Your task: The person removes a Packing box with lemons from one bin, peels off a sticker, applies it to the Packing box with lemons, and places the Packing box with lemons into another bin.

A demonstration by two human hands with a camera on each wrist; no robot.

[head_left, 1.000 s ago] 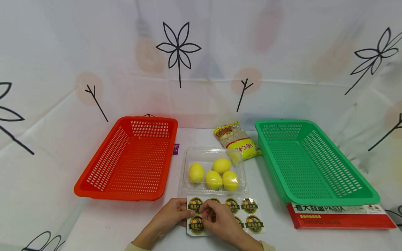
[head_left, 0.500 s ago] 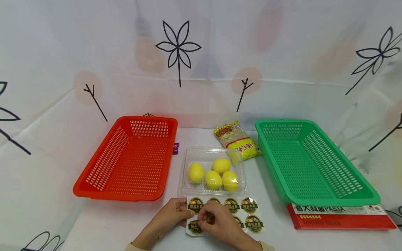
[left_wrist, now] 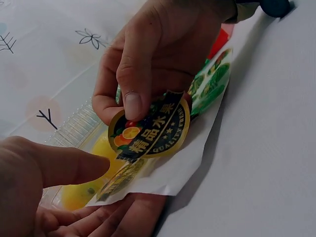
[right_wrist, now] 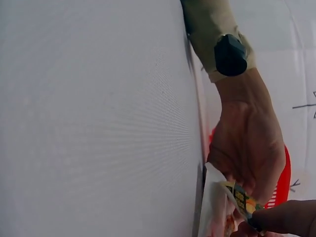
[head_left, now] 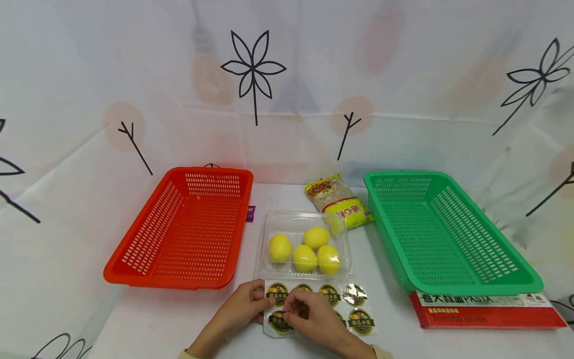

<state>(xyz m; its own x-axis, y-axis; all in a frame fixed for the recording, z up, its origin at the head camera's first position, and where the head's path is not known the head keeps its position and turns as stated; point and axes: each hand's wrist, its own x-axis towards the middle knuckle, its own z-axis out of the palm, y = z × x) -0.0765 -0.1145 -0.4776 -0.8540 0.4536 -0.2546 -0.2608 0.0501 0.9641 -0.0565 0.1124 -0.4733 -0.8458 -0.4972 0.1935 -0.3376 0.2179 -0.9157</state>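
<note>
A white sticker sheet (head_left: 350, 311) with round fruit labels lies at the table's front, just before a clear clamshell box (head_left: 304, 219) holding several yellow lemons (head_left: 305, 257). My left hand (head_left: 263, 300) grips the sheet's left edge, thumb on top and fingers underneath (left_wrist: 123, 217). My right hand (head_left: 292, 310) pinches one round sticker (left_wrist: 150, 131) between thumb and forefinger, and its edge is lifted off the sheet (left_wrist: 173, 173). In the right wrist view the left hand (right_wrist: 247, 148) holds the sheet (right_wrist: 212, 207) up off the table.
A red basket (head_left: 179, 227) stands left of the box and a green basket (head_left: 444, 232) right of it. A yellow noodle packet (head_left: 338, 199) lies behind the box. A red pasta box (head_left: 486, 309) sits at the front right, and a small purple item (head_left: 251, 213) lies by the red basket.
The sheet has shifted slightly left and curled up off the table. My right fingers have lifted a sticker's edge from it. Both hands stay in the same spot.
</note>
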